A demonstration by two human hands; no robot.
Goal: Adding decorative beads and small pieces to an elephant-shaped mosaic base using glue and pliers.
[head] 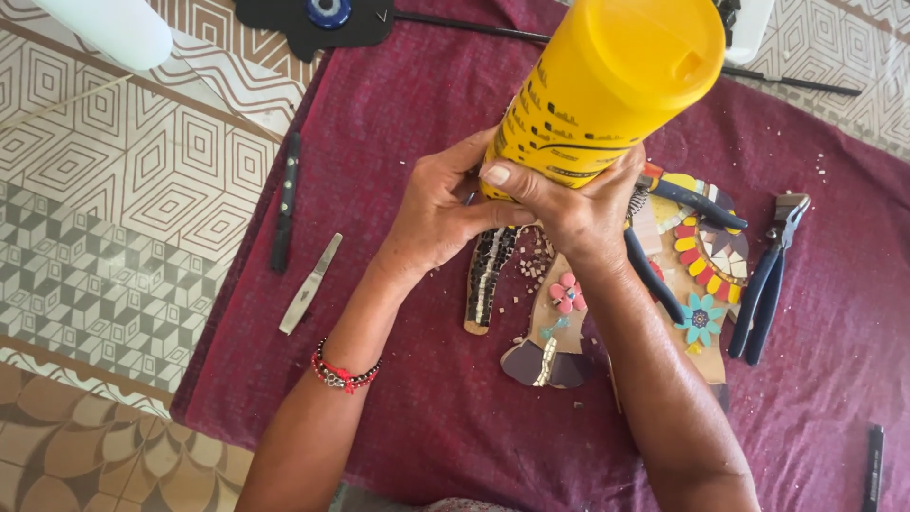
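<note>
Between both hands' fingers (498, 175), the yellow bottle (607, 85) sits clasped.

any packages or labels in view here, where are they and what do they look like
Yellow bottle: top centre, held tilted by left hand and right hand; cylindrical, yellow cap, black printed text on its side.
White container: top left corner, rounded, plain, no label visible.

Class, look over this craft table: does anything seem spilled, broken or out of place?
Small chips lie scattered on the maroon cloth beside the mosaic piece, with a few white crumbs near the pliers. Both hands, left hand and right hand, grip a yellow bottle tilted base-down over the work.
</note>
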